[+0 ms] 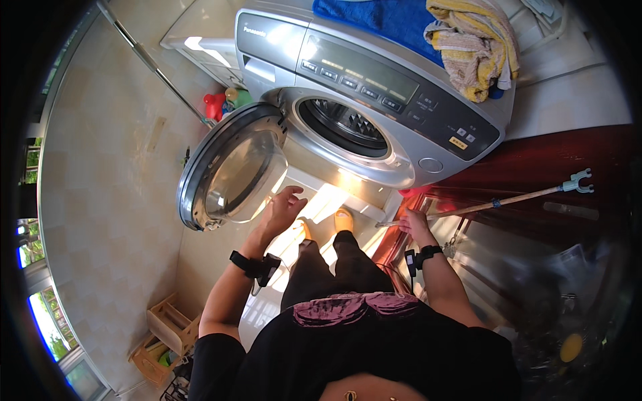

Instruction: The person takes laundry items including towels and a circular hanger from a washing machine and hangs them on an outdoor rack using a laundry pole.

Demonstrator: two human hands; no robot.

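Observation:
A silver Panasonic front-loading washing machine [321, 85] stands before me. Its round door [230, 168] is swung out to the left, and the drum opening [346, 126] shows dark inside, with no laundry visible in the part I see. My left hand [286, 209] is beside the door's clear glass bowl, fingers loosely bent and holding nothing; whether it touches the glass is unclear. My right hand [415, 225] is low at the right, overlapping a forked clothes pole [506, 201]. The picture does not settle whether the fingers grip the pole.
A blue towel [381, 22] and a yellow-striped towel [474, 45] lie on the machine. A metal pole [150, 60] leans at the left, near red and green bottles [215, 106]. Wooden shelves [173, 326] stand lower left. At the right is a dark red panel [541, 160].

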